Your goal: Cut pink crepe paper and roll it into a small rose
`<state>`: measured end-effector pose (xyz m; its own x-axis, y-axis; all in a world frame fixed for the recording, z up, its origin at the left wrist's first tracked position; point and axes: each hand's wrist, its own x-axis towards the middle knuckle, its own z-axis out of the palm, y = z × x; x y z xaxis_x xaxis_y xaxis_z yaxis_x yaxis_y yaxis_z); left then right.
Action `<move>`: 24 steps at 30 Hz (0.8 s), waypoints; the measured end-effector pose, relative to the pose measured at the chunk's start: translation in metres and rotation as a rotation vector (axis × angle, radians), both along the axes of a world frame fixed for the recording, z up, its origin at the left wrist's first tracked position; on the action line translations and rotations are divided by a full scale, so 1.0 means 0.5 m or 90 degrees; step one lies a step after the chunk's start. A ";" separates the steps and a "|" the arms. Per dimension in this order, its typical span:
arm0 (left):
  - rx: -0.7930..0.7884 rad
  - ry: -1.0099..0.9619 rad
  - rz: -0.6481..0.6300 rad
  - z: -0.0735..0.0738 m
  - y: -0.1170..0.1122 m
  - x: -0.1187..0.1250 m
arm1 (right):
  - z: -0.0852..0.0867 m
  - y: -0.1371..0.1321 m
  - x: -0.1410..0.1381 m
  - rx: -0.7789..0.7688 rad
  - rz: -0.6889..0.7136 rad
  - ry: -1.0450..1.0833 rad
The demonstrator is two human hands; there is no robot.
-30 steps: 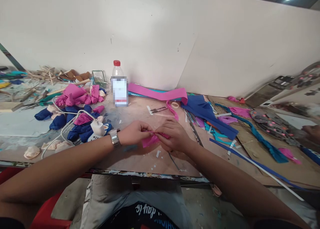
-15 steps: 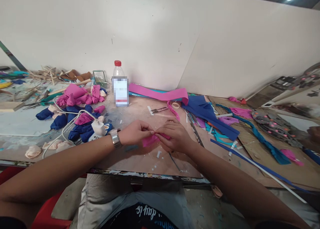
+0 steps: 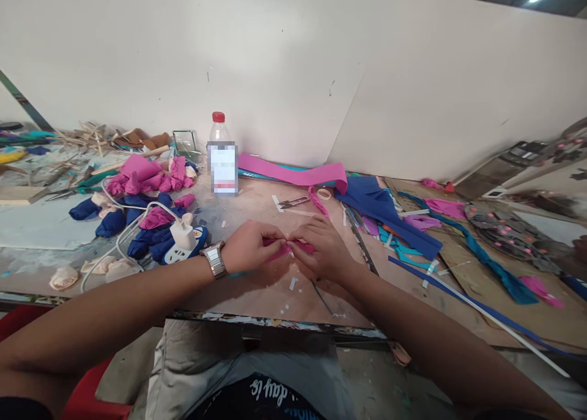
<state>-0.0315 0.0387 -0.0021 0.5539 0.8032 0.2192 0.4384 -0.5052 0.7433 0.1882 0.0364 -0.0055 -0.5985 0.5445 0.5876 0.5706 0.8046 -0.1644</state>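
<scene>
Above the middle of the table, a pink crepe paper strip is pinched between the fingertips of both hands. My left hand, with a metal watch on its wrist, is closed on the strip's left part. From the other side my right hand grips it, and the fingertips of the two hands meet. Much of the strip is hidden by the fingers. Just beyond the hands lie small thread snips and a roll of tape.
A red-capped bottle stands by the wall. Left are rolled pink paper pieces, dark blue ones and a power strip with a white cable. Blue paper, scraps and a long white stick lie right.
The hands have drawn the pink strip up tighter; its lower flap, which hung below the fingers, now shows less. The left wrist has turned slightly. The view has shifted a little.
</scene>
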 end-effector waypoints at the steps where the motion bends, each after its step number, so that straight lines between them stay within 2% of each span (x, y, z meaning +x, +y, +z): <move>1: 0.020 0.016 0.008 0.002 -0.003 0.000 | -0.001 0.000 -0.001 -0.003 -0.005 0.002; 8: 0.156 0.146 0.038 0.002 -0.012 -0.001 | -0.008 -0.001 -0.003 -0.015 -0.013 0.009; 15: 0.171 0.153 0.039 -0.006 -0.010 0.000 | -0.008 -0.005 -0.005 -0.090 -0.013 0.002; 20: 0.198 0.152 0.027 -0.013 -0.004 -0.002 | -0.016 0.000 0.000 -0.168 -0.018 0.043; 24: 0.203 0.181 0.018 -0.017 0.005 -0.004 | -0.024 0.006 0.004 -0.178 -0.029 0.062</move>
